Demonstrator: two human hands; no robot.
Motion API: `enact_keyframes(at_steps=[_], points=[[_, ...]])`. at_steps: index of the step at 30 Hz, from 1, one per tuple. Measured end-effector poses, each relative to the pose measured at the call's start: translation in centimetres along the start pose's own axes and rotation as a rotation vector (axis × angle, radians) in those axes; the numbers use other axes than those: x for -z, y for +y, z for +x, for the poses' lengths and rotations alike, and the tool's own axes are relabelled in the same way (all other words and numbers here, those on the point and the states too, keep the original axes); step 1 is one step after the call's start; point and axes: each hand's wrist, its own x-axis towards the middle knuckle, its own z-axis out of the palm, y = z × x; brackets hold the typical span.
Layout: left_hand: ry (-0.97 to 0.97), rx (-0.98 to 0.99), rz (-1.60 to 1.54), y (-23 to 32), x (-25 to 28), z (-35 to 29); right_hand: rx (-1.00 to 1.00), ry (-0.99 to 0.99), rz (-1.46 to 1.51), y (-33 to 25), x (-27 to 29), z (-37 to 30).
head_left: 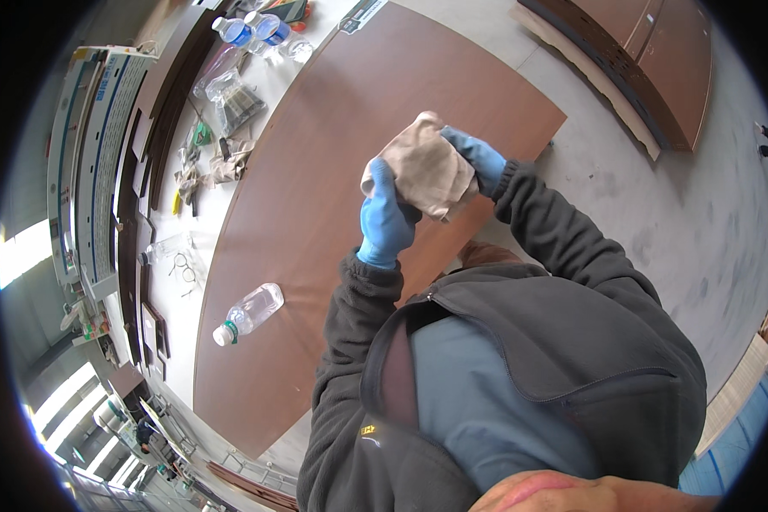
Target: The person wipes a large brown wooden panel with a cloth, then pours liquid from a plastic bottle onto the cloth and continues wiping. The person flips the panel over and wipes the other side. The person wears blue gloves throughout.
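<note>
A beige cloth (424,168), loosely folded, is held up between my two blue-gloved hands above a brown wooden panel (316,179). My left hand (386,213) grips its left edge, thumb pointing up over the front. On the other side my right hand (480,159) is closed on the cloth's right edge, with its fingertips partly hidden behind the fabric. Lying on its side on the panel, left of my left forearm, is a clear plastic bottle (252,311) with a white cap.
Beyond the panel's left edge, a white surface holds water bottles (269,32), a plastic bag (233,101), crumpled gloves (229,162) and eyeglasses (183,269). Long boxes (94,162) stand farther left. At the upper right, brown panels (648,68) are stacked above the grey floor (708,222).
</note>
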Motion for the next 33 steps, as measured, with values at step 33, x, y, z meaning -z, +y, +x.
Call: enact_keyframes(at_steps=[33], points=[[1.535,-0.669,0.329,-0.7,27.4,-17.2,0.250,0.372,-0.017,1.6,-3.0,1.6]])
